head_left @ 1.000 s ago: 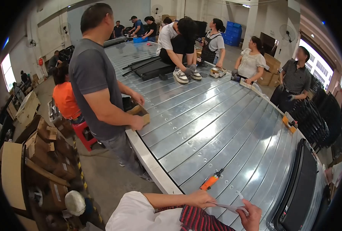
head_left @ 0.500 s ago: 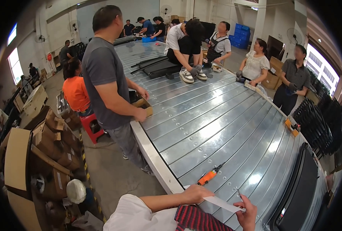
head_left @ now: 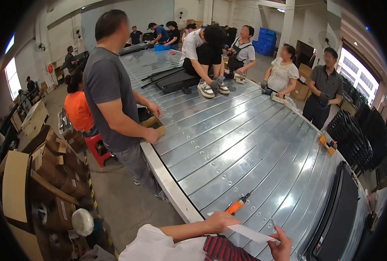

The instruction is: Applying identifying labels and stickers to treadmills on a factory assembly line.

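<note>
A narrow white strip, like paper or tape, stretches between my two hands above the near edge of the metal tabletop. My left hand is closed on its left end, knuckles up. At the other end, my right hand pinches the strip between thumb and fingers. A thin pointed piece sticks up beside the right fingertips; its kind is too small to tell. Just beyond my left hand an orange power screwdriver lies on the table, its bit pointing away to the right.
A long black panel lies at the right. A co-worker in grey stands at the left edge, hands at an open cardboard box. Another person sits on the table by black frames. Cartons crowd the left floor.
The view has turned slightly, moving most of the room leftward in the picture. My hands keep their hold on the white strip, nearly in the same place.
</note>
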